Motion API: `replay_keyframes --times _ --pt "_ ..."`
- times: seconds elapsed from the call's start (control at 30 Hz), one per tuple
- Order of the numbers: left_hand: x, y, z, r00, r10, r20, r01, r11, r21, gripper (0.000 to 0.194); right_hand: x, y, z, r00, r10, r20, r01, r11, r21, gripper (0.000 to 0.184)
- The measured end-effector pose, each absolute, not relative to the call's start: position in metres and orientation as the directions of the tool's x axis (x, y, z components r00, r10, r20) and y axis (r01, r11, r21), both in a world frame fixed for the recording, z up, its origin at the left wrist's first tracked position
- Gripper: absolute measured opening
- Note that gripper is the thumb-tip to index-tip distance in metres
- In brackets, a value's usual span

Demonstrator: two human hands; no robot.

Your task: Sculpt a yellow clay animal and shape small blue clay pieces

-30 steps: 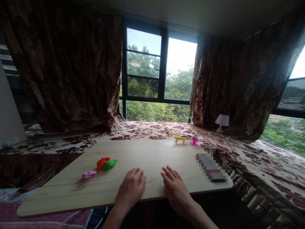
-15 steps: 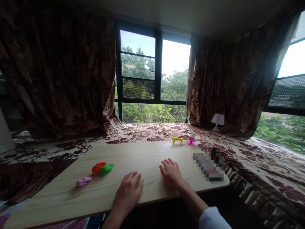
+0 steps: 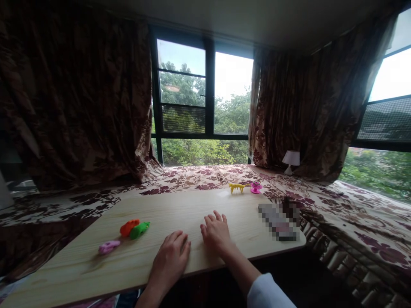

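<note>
My left hand (image 3: pixel 171 254) rests palm down near the front edge of the pale wooden table (image 3: pixel 180 207). Its fingers are loosely bent and nothing shows in them. To its right, my right hand (image 3: pixel 215 233) lies palm down with fingers apart, also without any object. Left of my left hand, small orange (image 3: pixel 128 227) and green (image 3: pixel 139 229) plastic toys touch or overlap in view. A pink toy (image 3: pixel 109 247) lies closer to me. Farther off, beyond my right hand, stand a yellow animal-shaped toy (image 3: pixel 236 188) and a magenta piece (image 3: pixel 256 188).
A pixelated dark flat object (image 3: pixel 279 222) lies at the table's right end. Flowered cloth (image 3: pixel 208 175) covers the ledge behind the table. A small white lamp (image 3: pixel 290 161) stands there, near the curtains (image 3: pixel 282 107) and windows.
My right hand has moved left across the table, closer to my left hand. The left hand stays about where it was. The view has shifted slightly; the toys have not moved.
</note>
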State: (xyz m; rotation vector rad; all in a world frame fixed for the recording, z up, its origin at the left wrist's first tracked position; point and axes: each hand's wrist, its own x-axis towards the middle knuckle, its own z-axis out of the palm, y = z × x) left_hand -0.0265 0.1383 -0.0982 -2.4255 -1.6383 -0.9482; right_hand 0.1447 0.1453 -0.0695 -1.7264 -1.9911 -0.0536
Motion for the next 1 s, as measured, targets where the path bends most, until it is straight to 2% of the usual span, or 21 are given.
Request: replay_keyframes --times 0.2,0.4,0.57,0.8,0.9,1.0 --pt "-0.029 0.139 -0.098 0.225 0.824 0.520 0.853 -0.424 0.304 0.030 0.183 0.136 -0.077 -0.001 0.941 0.338 0.946 0.111 -0.306 0.041" --pt "-0.027 0.138 -0.098 0.206 0.825 0.527 0.858 -0.411 0.308 0.030 0.176 0.079 -0.092 -0.101 0.917 0.386 0.935 0.220 -0.279 0.047" --pt "-0.026 0.138 -0.098 0.233 0.818 0.526 0.860 -0.425 0.281 0.032 0.139 0.099 -0.086 -0.124 0.893 0.433 0.923 0.264 -0.280 0.044" --pt "-0.028 0.138 -0.099 0.236 0.814 0.530 0.860 -0.429 0.275 0.033 0.163 0.150 -0.075 0.034 0.913 0.406 0.932 0.117 -0.343 0.041" --pt "-0.029 0.139 -0.100 0.228 0.814 0.534 0.857 -0.428 0.286 0.033 0.191 0.134 -0.078 0.079 0.913 0.400 0.933 0.074 -0.352 0.039" --pt "-0.029 0.139 -0.100 0.222 0.816 0.534 0.855 -0.426 0.296 0.032 0.211 0.104 -0.075 0.068 0.903 0.425 0.932 0.095 -0.351 0.038"
